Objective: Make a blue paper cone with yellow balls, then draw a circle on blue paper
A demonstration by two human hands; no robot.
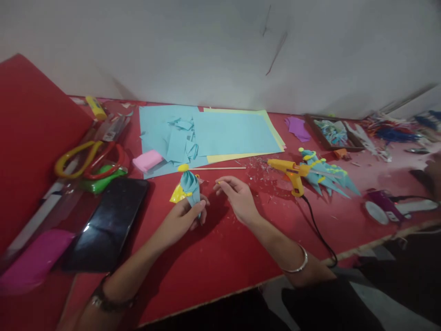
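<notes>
My left hand (pixel 193 211) is closed around the narrow lower end of a blue folded paper flower (pixel 189 183). Yellow pieces sit at its top and along its side. My right hand (pixel 237 197) is a little to the right, thumb and fingertips pinched together on a tiny yellow bit (pixel 219 183). Behind the flower lies a small yellow packet (pixel 176 195). A thin wooden stick (pixel 220 168) rests just beyond both hands. Further right, a yellow glue gun (pixel 287 169) lies beside several similar blue paper flowers (pixel 322 172) with yellow trim.
Blue paper sheets (pixel 237 133) with cut scraps lie at the back. Scissors (pixel 77 161), a black phone (pixel 108 225) and a pink packet (pixel 148 160) are on the left. A tray (pixel 354 142) of scraps stands back right; the glue gun's cord (pixel 315 225) runs over the red table's front edge.
</notes>
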